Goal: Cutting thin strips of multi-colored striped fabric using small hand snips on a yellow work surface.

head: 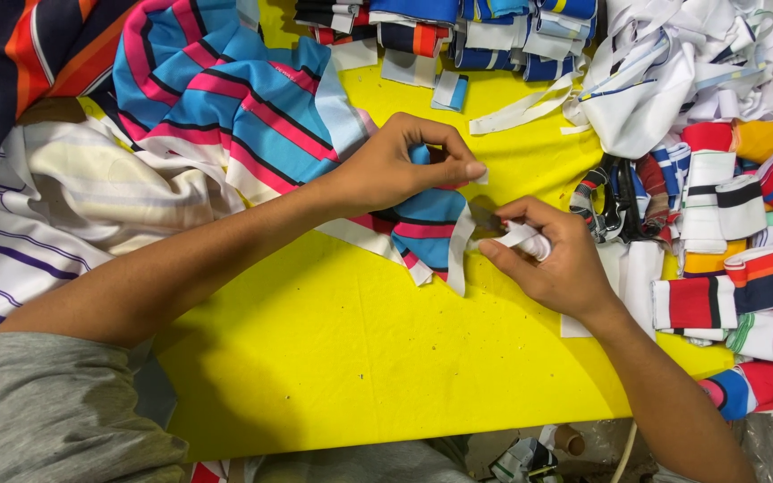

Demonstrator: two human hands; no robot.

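Yellow counter [333, 358] crowded with striped collar pieces [735, 259]: left hand [395, 165] pinches the blue-and-pink striped fabric [225, 98] at its corner, bunching it steady, while right hand [552, 255], fingers closed, holds a white strip [525, 237] beside that edge

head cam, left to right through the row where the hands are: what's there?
White purple-striped fabric → left hand gripping blue-and-pink striped fabric → right hand pinching a white strip → scissors → pile of striped rib pieces.
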